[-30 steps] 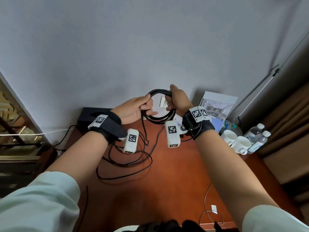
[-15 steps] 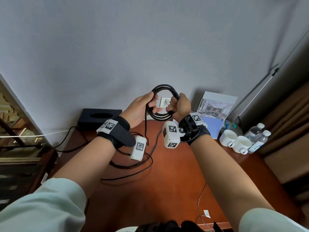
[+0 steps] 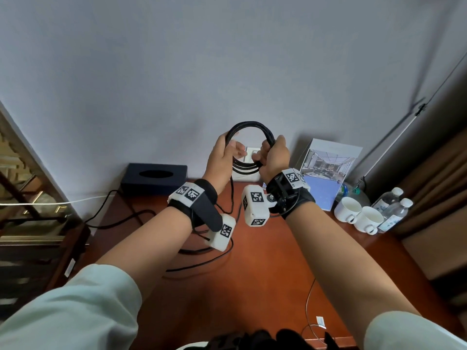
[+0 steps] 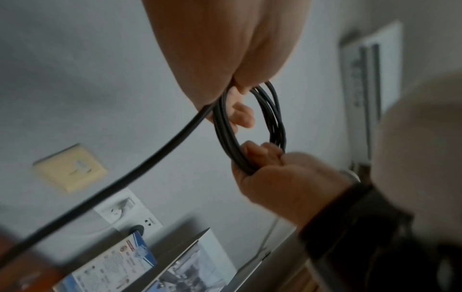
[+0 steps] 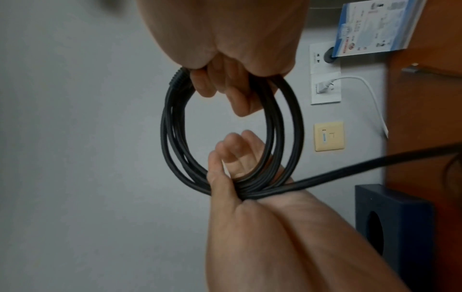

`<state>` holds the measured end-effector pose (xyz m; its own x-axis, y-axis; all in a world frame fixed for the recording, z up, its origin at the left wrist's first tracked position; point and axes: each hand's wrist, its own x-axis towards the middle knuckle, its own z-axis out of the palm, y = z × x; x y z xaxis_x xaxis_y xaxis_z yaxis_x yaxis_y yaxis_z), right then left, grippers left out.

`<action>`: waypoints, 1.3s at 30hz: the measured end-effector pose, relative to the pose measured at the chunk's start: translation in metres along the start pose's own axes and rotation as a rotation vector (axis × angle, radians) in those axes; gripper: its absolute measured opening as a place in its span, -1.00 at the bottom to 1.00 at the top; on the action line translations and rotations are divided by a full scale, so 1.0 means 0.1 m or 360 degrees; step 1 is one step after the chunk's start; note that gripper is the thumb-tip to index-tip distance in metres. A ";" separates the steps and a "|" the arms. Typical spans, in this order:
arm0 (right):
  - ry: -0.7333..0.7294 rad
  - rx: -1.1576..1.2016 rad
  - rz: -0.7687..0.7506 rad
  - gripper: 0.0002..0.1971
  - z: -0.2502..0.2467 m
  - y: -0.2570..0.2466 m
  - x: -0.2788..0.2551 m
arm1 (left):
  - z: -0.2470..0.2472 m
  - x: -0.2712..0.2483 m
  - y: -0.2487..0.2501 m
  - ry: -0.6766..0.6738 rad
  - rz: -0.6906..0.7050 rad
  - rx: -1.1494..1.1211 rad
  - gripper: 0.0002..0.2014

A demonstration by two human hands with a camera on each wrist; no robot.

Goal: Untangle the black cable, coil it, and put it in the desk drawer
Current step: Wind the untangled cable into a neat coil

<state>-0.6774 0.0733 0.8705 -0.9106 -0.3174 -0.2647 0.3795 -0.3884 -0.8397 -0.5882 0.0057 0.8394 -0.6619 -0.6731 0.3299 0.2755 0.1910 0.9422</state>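
The black cable (image 3: pixel 249 126) is partly wound into a round coil of several loops, held upright in the air above the desk's far edge. My left hand (image 3: pixel 227 154) grips the coil's left side, thumb pressing the strands (image 5: pixel 252 189). My right hand (image 3: pixel 270 154) has its fingers curled round the right side (image 4: pixel 246 164). From the left hand a loose tail (image 3: pixel 231 195) drops to the wooden desk (image 3: pixel 267 279), where slack loops (image 3: pixel 202 264) lie under my left wrist. A ribbed end (image 5: pixel 178 78) shows by the right fingers. No drawer is in view.
A dark blue tissue box (image 3: pixel 154 178) stands at the back left. At the back right are a brochure (image 3: pixel 326 170), two white cups (image 3: pixel 352 209) and water bottles (image 3: pixel 394 207). Wall sockets (image 3: pixel 250 154) sit behind the coil. A thin white wire (image 3: pixel 310 311) lies near the front edge.
Both hands have risen and moved toward the wall with the coil. The tail has been drawn up, so less slack lies on the desk.
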 end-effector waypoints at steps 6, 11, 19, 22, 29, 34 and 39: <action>-0.0045 0.0284 0.0135 -0.70 -0.04 0.05 -0.05 | -0.03 0.00 0.06 -0.0144 -0.0191 -0.0430 -0.70; -0.0241 0.0373 0.0295 -0.61 -0.11 0.14 0.01 | -0.06 0.04 0.11 -0.0159 -0.0216 -0.0358 -0.64; -0.0407 -0.0388 0.0224 -0.45 -0.20 0.13 0.05 | -0.25 0.12 0.10 -0.0305 -0.0266 -0.0137 -0.69; -0.0481 -0.0736 0.0098 -0.40 -0.17 -0.01 0.06 | -0.31 0.16 0.16 -0.0348 -0.0291 -0.0086 -0.67; -0.0878 -0.1626 -0.0291 -0.33 0.10 -0.43 -0.11 | -0.33 0.20 0.37 -0.0755 -0.0247 0.0378 -0.73; -0.0804 -0.1646 -0.0345 -0.41 0.13 -0.37 -0.18 | -0.32 0.22 0.44 -0.0853 -0.0231 0.0381 -0.75; -0.0676 -0.1405 -0.0378 -0.49 0.05 -0.30 -0.09 | -0.39 0.17 0.37 -0.1026 -0.0388 0.0119 -0.63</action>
<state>-0.6798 0.0832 0.9005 -0.7476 -0.6641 0.0017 -0.2185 0.2435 -0.9450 -0.5619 -0.0269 0.8777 -0.9874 -0.1483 0.0556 0.0327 0.1524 0.9878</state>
